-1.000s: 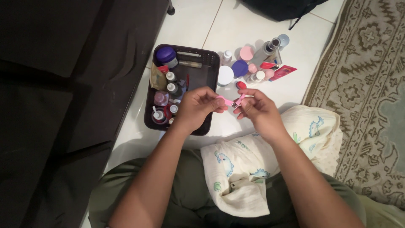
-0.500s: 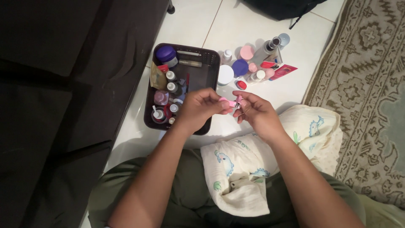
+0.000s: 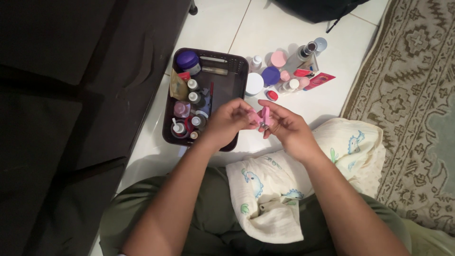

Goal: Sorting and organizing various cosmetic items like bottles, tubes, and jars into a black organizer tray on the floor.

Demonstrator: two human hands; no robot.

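Observation:
My left hand [image 3: 227,122] and my right hand [image 3: 290,129] meet above the white tiled floor, just in front of a dark plastic tray [image 3: 241,64]. Both pinch a small pink object [image 3: 262,116] with a little metal ring hanging from it; what it is I cannot tell. The left fingers hold its left end, the right fingers its right side. The tray holds several small bottles and jars, among them a purple-lidded jar [image 3: 187,60].
More jars, bottles and a red packet [image 3: 320,80] stand on the floor right of the tray. A cream cloth with animal prints [image 3: 279,180] lies over my lap. A dark sofa [image 3: 71,95] fills the left; a patterned rug [image 3: 417,109] lies at right.
Both hands have stayed close together on the pink object, shifting it slightly between the fingers. Nothing else has moved.

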